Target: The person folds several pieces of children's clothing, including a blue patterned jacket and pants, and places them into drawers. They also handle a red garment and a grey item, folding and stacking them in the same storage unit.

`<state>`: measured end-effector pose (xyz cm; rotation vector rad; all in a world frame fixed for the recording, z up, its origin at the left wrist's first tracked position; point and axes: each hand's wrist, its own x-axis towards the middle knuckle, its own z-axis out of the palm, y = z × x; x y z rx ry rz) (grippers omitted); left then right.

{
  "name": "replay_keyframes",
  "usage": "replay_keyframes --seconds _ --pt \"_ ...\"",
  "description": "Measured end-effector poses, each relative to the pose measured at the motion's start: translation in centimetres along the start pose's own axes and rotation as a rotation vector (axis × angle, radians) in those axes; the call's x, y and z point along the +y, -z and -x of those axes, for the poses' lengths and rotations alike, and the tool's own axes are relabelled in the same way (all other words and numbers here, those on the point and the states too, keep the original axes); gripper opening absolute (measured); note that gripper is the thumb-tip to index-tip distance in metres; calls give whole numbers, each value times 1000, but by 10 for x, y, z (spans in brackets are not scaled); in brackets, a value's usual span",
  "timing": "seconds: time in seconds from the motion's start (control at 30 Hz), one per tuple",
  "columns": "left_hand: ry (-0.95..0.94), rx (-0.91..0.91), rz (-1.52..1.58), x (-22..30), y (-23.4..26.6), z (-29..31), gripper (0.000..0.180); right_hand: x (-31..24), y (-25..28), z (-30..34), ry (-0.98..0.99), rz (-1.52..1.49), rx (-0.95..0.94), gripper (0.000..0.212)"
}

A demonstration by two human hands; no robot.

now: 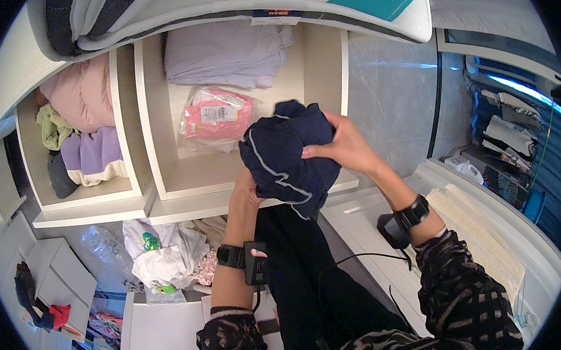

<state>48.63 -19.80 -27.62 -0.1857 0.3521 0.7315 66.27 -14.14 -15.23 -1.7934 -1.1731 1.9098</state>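
Both my hands are closed on a bundled navy garment with light piping, held above the front right part of an open white drawer. My right hand grips its right side, with the thumb lying across the cloth. At its lower left, my left hand supports it, the fingers mostly hidden under the fabric. Inside the drawer, folded lavender-grey fabric lies at the back. In front of it is a pink item in a clear plastic bag with a white label.
A second open drawer at left holds pink, green and purple-cream clothing. A mattress edge overhangs the drawers. White clothes lie in a heap below left. At right are a cream towel and a sliding-door track.
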Motion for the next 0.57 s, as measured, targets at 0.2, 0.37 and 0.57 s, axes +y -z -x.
replay_keyframes --seconds 0.2,0.37,0.57 --pt "259 -216 388 14 20 -21 40 26 9 -42 -58 -317 -185 66" --pt "131 940 410 31 21 -44 56 42 39 -92 -179 -278 264 36" --pt "11 890 299 37 45 -49 65 85 52 -204 -87 874 977 53"
